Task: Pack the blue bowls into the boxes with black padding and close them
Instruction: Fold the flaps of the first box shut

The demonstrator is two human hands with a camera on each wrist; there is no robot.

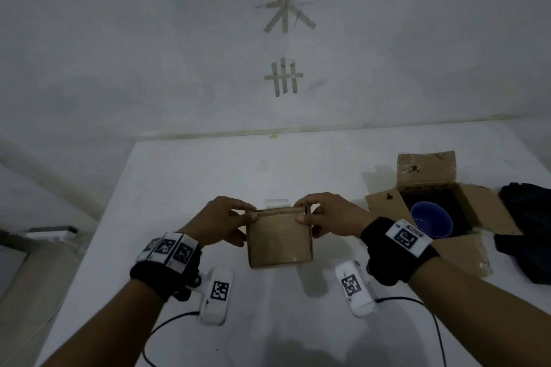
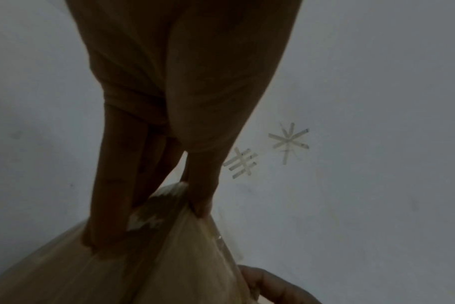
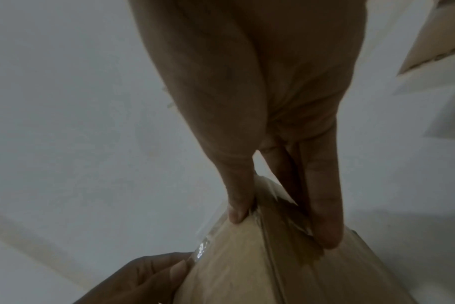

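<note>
White table (image 1: pixel 179 188), square cardboard box (image 1: pixel 280 241) between hands.

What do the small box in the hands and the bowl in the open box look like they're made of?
Small box: brown cardboard, matte, with a glossy strip along its top edge that looks like clear tape. Both the left hand and right hand pinch that edge. Bowl: smooth, evenly blue, probably plastic, though glazed ceramic can't be ruled out. Open box: the same brown cardboard.

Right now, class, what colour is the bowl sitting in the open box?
Blue; the bowl lies in the open box on black padding, clearest in the head view.
</note>
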